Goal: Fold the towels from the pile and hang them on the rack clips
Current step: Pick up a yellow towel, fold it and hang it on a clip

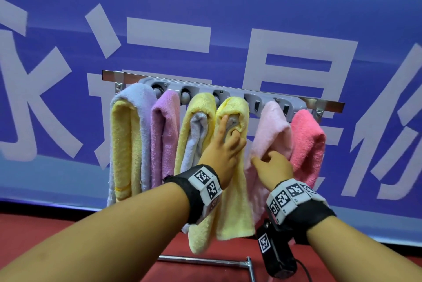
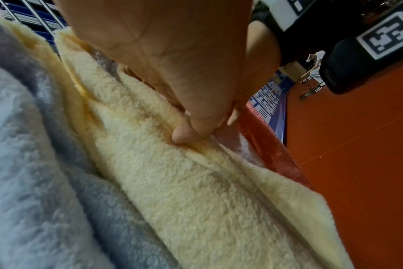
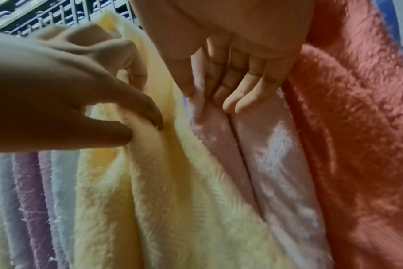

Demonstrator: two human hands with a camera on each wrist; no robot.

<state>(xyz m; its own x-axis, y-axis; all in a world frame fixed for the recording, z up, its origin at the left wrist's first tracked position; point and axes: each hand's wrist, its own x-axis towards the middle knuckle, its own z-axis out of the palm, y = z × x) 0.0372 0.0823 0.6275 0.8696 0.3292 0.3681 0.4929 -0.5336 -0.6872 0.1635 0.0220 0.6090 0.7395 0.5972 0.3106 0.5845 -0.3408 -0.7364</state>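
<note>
Here your rack [image 1: 328, 103] stands against the blue banner [image 1: 205, 7], its grey clip bar [image 1: 230, 94] carrying six folded towels side by side, so the job looks nearly done. The yellow towel [image 1: 235, 108] hangs fourth from the left, doubled over its clip. Your left hand [image 1: 225, 144] pushes its fingers [image 1: 222, 124] into the fold, thumb pinching the cloth, likely to seat it deeper. Your right hand [image 1: 272, 168] lies flat and open on the pink towel [image 1: 271, 126] beside it, seemingly keeping that one clear.
</note>
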